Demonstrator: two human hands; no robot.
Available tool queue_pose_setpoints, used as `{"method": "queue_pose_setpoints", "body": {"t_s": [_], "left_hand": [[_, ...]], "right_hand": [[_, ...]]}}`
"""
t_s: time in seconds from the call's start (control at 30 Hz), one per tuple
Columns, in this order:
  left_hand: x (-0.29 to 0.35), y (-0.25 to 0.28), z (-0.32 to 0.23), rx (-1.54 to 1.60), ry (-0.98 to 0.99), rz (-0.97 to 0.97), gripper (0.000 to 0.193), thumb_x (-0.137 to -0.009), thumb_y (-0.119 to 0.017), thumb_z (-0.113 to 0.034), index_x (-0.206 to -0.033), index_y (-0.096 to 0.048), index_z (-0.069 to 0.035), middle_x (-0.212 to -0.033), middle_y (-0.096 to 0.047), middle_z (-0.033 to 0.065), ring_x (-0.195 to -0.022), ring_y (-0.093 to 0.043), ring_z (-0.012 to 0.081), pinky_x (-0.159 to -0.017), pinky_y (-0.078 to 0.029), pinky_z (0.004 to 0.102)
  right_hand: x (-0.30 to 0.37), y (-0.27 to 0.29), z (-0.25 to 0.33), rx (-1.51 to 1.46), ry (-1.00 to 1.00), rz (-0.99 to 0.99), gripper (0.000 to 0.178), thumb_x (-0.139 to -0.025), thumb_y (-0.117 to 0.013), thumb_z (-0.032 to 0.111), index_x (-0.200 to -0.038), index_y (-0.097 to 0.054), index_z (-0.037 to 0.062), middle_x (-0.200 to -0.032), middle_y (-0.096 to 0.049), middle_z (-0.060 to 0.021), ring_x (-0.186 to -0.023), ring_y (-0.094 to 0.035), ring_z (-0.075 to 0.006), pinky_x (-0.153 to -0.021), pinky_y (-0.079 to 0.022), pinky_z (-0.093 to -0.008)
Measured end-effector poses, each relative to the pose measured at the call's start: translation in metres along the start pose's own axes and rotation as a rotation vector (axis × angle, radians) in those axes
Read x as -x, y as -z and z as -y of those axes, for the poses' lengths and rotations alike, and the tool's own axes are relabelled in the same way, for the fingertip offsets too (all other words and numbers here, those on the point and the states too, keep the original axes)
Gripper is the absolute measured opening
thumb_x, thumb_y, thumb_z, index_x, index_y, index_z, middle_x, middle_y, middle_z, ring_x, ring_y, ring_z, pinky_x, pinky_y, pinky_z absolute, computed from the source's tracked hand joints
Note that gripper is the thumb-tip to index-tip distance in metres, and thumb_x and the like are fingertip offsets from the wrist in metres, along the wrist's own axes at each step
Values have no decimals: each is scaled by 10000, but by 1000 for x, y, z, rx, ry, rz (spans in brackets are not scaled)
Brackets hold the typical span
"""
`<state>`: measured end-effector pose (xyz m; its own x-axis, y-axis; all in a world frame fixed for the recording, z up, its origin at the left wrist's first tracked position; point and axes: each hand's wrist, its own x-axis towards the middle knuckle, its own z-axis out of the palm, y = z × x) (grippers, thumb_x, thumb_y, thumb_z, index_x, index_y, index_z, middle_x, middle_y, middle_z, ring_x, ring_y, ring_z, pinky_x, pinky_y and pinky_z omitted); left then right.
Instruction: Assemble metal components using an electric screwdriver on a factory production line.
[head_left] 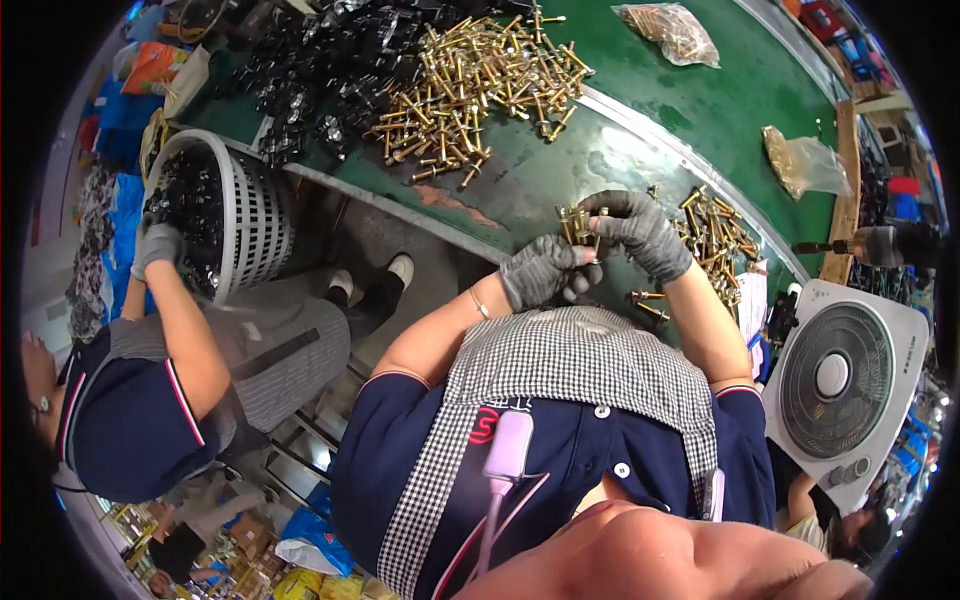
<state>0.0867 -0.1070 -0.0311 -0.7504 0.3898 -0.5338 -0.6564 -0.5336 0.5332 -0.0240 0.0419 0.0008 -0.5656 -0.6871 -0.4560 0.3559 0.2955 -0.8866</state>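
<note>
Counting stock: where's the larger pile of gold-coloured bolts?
In the head view, the larger bolt pile lies upper centre on the green table, just right of the black parts.

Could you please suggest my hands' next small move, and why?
Perhaps lay the gold-coloured bolts on the smaller bolt pile, if ready: the left hand and right hand hold them at their fingertips, and that pile lies beside the right hand.

There are two bolt heaps (485, 85) (715, 235), one black-part heap (325, 70) and two clear bags (668, 30) (808, 165). One grey basket (250, 205), one fan (831, 375).
</note>
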Motion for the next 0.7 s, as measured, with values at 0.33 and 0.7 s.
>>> {"method": "queue_pose_setpoints", "body": {"t_s": [0.33,0.7], "left_hand": [[-78,-17,-7,-381,-355,-83,122,-881,-577,-139,-855,-581,-19,-700,-611,53,-516,-565,109,-443,-486,254],[-99,-19,-4,-426,-487,-28,172,-876,-592,-139,-997,-580,-18,-752,-636,69,-571,-599,116,-476,-495,247]], "right_hand": [[175,115,108,516,1277,-1364,194,-805,-638,128,-866,-550,-33,-696,-576,-97,-559,-552,-146,-619,-504,-287],[75,71,116,-431,825,-217,637,-639,-769,236,-1109,-407,1,-769,-583,-95,-632,-574,-222,-612,-474,-377]]}}
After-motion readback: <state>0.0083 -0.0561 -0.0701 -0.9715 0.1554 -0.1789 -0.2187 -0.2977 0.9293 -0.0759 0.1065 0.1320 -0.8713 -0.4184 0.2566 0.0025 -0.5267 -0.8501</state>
